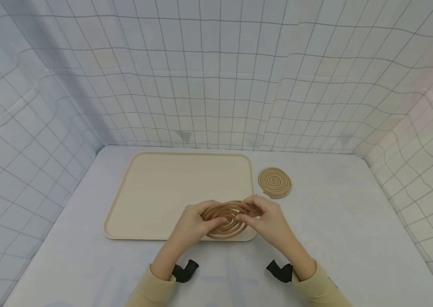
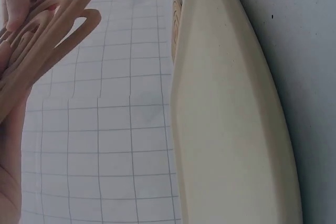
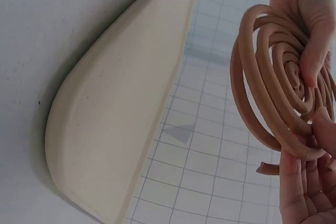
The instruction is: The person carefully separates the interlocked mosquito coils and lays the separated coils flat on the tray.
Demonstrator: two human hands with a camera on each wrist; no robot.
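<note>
Both hands hold a brown mosquito coil [image 1: 224, 234] just above the tray's near right part. My left hand [image 1: 193, 221] grips its left side, thumb laid over the rings toward the centre. On the other side, my right hand [image 1: 268, 217] pinches the rings between thumb and fingers. In the right wrist view the rings of the coil [image 3: 299, 140] stand spread apart, with gaps between them, and one end sticks out below. The coil [image 2: 58, 24] is tilted in the left wrist view. Some fingers are hidden behind it.
A cream tray [image 1: 162, 196] lies on the white table [image 1: 335, 221], left of centre. Another mosquito coil [image 1: 274, 182], flat and tightly wound, lies beside the tray's right edge. Grid-lined white walls [image 1: 220, 85] enclose the table at the back and sides.
</note>
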